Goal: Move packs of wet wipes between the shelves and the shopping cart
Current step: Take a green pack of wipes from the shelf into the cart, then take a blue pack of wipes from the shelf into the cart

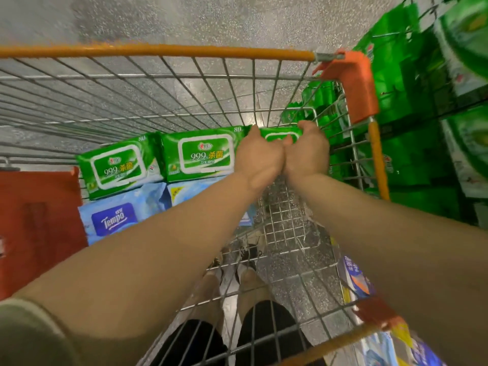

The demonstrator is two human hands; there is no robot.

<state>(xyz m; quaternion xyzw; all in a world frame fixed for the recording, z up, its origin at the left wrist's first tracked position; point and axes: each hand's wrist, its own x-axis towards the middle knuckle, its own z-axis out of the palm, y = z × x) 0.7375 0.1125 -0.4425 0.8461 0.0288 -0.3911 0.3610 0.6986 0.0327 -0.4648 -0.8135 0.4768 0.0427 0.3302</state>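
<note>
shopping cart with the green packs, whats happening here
A person reaches into the wire shopping cart with both arms. The left hand and right hand together grip a green wipes pack at the far right end of a row, beside two more green packs. Blue Tempo packs lie nearer the person. Shelves of green packs stand to the right.

Left hand (257, 157) and right hand (306, 151) together gripping a green wipes pack (281, 133) inside wire shopping cart (158, 75), beside two matching packs (206, 154).
</note>
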